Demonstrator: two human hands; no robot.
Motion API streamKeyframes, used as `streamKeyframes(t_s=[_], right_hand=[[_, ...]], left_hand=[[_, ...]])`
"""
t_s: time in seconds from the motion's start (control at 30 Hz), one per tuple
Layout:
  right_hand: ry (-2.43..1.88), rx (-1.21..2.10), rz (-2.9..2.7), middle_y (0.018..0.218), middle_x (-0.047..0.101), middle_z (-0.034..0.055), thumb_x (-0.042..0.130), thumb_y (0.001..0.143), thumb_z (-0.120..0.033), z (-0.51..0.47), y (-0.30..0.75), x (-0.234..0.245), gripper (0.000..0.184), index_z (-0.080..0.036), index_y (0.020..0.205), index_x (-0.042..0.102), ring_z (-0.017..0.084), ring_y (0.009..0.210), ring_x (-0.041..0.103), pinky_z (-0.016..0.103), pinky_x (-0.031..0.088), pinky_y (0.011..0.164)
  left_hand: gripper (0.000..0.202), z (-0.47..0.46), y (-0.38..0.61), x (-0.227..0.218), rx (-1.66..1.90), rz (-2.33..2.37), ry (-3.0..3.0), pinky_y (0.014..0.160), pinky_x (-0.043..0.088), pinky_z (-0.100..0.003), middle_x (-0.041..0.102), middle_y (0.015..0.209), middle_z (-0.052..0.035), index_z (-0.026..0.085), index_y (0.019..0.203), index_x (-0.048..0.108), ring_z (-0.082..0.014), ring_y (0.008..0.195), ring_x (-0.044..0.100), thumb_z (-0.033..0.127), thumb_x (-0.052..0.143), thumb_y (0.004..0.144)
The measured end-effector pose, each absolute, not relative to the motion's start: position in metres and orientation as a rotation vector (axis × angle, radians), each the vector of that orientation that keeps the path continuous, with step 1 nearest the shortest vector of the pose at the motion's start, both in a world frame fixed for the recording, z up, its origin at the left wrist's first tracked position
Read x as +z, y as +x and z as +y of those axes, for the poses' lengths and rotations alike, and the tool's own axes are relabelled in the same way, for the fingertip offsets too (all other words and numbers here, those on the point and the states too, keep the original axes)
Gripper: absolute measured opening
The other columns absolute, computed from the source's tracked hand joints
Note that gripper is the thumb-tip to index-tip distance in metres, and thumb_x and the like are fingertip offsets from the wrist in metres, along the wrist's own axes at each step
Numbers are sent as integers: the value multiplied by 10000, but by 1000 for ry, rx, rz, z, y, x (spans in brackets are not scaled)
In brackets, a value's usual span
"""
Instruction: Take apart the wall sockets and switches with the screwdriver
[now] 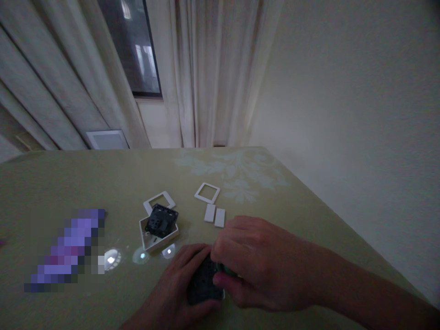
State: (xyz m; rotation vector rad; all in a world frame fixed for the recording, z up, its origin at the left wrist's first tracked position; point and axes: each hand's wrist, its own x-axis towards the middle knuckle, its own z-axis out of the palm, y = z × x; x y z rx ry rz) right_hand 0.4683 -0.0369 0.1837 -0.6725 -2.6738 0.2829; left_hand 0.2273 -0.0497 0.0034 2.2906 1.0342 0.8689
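My left hand (178, 286) is closed around a dark switch module (202, 284) low on the table, holding it from the left. My right hand (254, 263) is curled over the module's right side, its fingers pinched on a small green part (228, 270) that I cannot name. Just beyond my hands lie two small white rocker keys (215, 215) and a white square frame (207, 193). To the left sits a second dark module (161, 221) resting in a white switch plate (151, 238), with another white frame (160, 200) behind it.
The table (103, 183) has a pale green cloth with a leaf pattern at the far side. A blurred purple object (68, 250) lies at the left. Bright light spots (112, 259) shine near the plate. Curtains, a dark window and a wall stand behind; the table's right edge runs diagonally.
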Motion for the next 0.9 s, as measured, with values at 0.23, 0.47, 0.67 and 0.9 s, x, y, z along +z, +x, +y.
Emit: streamKeyframes(t_s=[0.23, 0.47, 0.67, 0.9], right_hand=[[-1010, 203, -2752, 747, 671, -12, 605, 1075, -512, -33, 468, 198, 311, -223, 958, 617, 166, 627, 543, 312, 261, 597], [-916, 343, -2889, 990, 747, 61, 630, 1039, -278, -33, 456, 215, 101, -186, 1080, 633, 204, 876, 647, 307, 420, 759], [-1151, 278, -2905, 826, 711, 26, 502, 1140, -380, -25, 456, 221, 253, -207, 1039, 657, 189, 725, 613, 302, 358, 664], [-1283, 85, -2855, 751, 724, 46, 467, 1123, -490, -26, 451, 213, 368, -203, 1008, 666, 209, 651, 617, 324, 289, 596]], left_hand=[[860, -47, 225, 0, 818, 933, 2206, 1093, 602, -551, 702, 1461, -110, 380, 1577, 572, -392, 1295, 687, 361, 948, 804], [855, -47, 223, -4, 788, 988, 2247, 1099, 609, -554, 710, 1456, -95, 375, 1553, 600, -393, 1296, 691, 331, 954, 776], [941, -46, 222, -10, 800, 972, 2313, 1134, 601, -543, 674, 1538, -109, 367, 1595, 549, -403, 1360, 677, 330, 968, 753], [932, -45, 223, -10, 861, 988, 2372, 1037, 663, -552, 746, 1441, -107, 352, 1520, 629, -413, 1244, 741, 319, 1005, 668]])
